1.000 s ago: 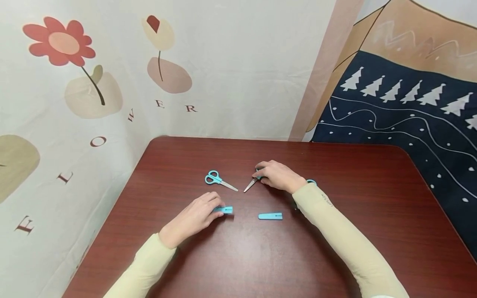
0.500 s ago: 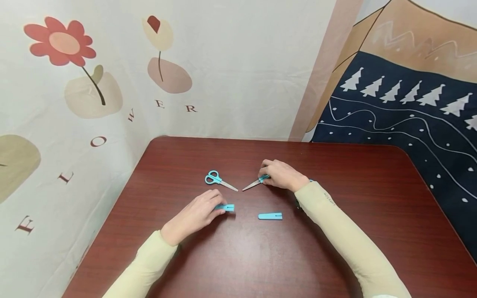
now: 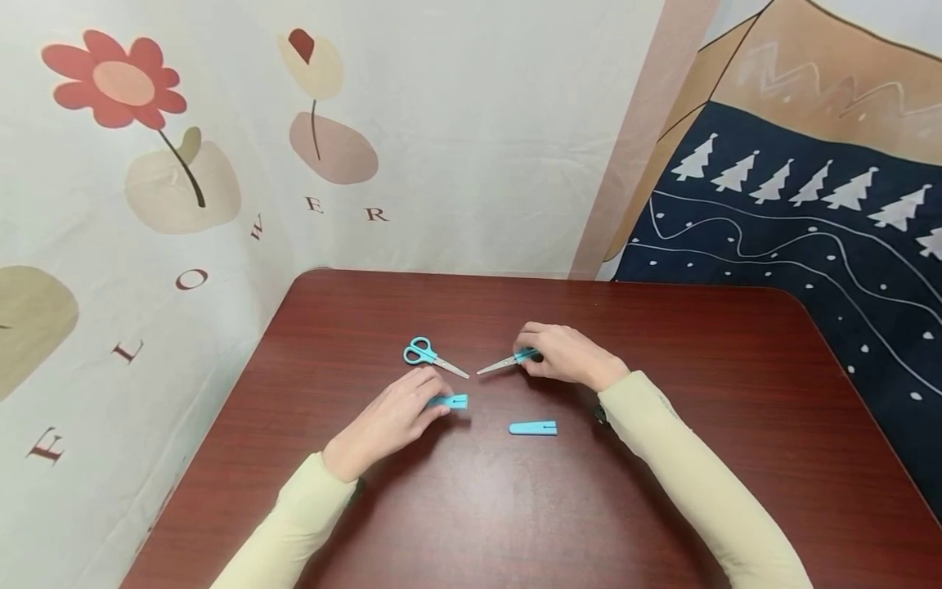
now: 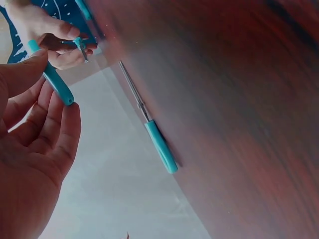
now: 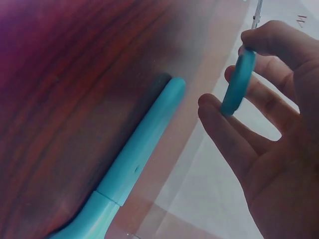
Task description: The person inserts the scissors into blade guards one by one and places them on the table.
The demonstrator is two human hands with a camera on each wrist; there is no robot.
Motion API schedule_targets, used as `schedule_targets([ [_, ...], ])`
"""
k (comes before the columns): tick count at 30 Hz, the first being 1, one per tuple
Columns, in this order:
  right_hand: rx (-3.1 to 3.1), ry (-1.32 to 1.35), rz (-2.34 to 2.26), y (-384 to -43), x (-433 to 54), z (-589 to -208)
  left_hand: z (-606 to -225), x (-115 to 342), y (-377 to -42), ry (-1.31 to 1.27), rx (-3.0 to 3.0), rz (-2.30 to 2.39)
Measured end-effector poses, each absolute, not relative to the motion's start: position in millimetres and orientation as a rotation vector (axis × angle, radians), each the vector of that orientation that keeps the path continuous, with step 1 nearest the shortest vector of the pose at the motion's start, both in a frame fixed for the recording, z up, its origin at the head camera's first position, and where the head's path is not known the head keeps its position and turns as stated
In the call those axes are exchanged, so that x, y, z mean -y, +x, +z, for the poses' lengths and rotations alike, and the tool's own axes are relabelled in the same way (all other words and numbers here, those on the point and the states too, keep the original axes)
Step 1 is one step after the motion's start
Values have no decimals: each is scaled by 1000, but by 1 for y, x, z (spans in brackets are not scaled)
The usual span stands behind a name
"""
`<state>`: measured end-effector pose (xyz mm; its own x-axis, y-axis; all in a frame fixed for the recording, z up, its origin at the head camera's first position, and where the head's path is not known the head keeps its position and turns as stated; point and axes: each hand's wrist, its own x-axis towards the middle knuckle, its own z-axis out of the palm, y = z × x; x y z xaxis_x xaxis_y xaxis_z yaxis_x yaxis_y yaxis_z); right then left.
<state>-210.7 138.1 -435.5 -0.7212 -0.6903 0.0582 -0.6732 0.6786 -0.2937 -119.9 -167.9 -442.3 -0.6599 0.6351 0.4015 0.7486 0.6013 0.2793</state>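
My left hand (image 3: 393, 417) pinches a light-blue scissors cover (image 3: 458, 402) between thumb and fingertips, its slotted end facing right. In the left wrist view the cover (image 4: 59, 85) is raised above the table. My right hand (image 3: 570, 353) grips a pair of scissors by the blue handle (image 5: 240, 82), with the blades (image 3: 499, 365) pointing left toward the cover. A second pair of scissors (image 3: 421, 352) lies bare on the table beyond my left hand. Nearer to me, another blue cover (image 3: 533, 428) lies flat on the table.
Close by my right hand, the right wrist view has a third pair of scissors with its blades inside a cover (image 5: 144, 137), lying on the table; my right arm hides it in the head view. The reddish-brown table (image 3: 486, 523) meets a printed cloth (image 3: 471, 147) at its far edge.
My left hand has lifted the cover and carried it slightly away from me and rightward. My right hand has shifted right, and its scissors have swung so the blades point more leftward.
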Motion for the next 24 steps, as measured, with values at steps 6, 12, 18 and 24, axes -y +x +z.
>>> schedule_targets([
  [6,-2835,-1102,-571,-200,-144,-434,-442,164,-120,-1127,2553,-620],
  [12,-2834,-1079,-654,-190,-150,-431,-442,161,-120,-1116,2565,-631],
  [18,-2863,-1089,-704,-179,-156,-426,-444,158,-121,-1127,2561,-714],
  [24,-2922,-1098,-693,-167,-159,-424,-445,154,-121,-1133,2572,-796],
])
